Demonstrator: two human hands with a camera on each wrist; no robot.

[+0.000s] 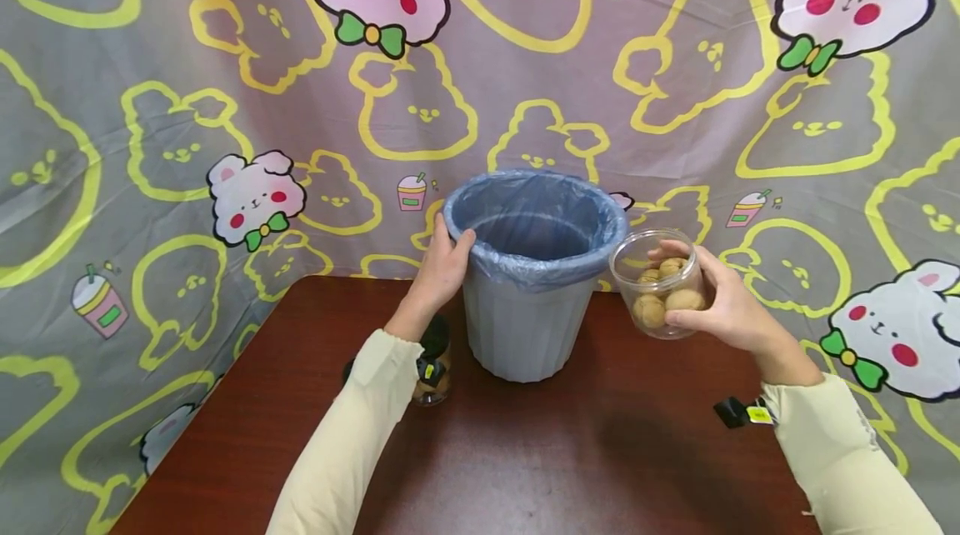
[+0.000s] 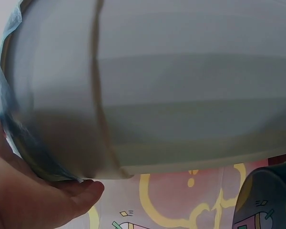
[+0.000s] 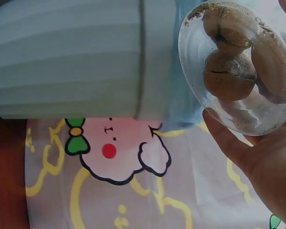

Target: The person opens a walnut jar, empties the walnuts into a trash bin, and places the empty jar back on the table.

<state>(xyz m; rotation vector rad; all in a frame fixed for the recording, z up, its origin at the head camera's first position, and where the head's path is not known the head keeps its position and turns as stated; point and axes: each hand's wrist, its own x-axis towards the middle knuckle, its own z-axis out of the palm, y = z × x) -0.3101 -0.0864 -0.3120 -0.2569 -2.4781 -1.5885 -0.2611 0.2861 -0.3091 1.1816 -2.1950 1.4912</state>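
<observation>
A light grey trash can [image 1: 525, 327] lined with a blue plastic bag [image 1: 528, 268] stands on the table. My left hand [image 1: 442, 264] grips its rim on the left side, thumb toward the front. In the left wrist view the fingers [image 2: 88, 198] lie against the bagged edge. To the right of the can, my right hand [image 1: 723, 302] holds a clear plastic jar [image 1: 626, 260], lidless and slightly tilted, beside the rim. Several walnuts [image 1: 650, 310] lie inside the jar; in the right wrist view the walnuts [image 3: 229, 76] show through its base.
Partly behind my left forearm stands another clear jar [image 1: 433, 393] with a dark top and brownish contents. The dark red wooden table [image 1: 517, 460] runs back to a patterned cloth [image 1: 420, 118] hanging close behind the can.
</observation>
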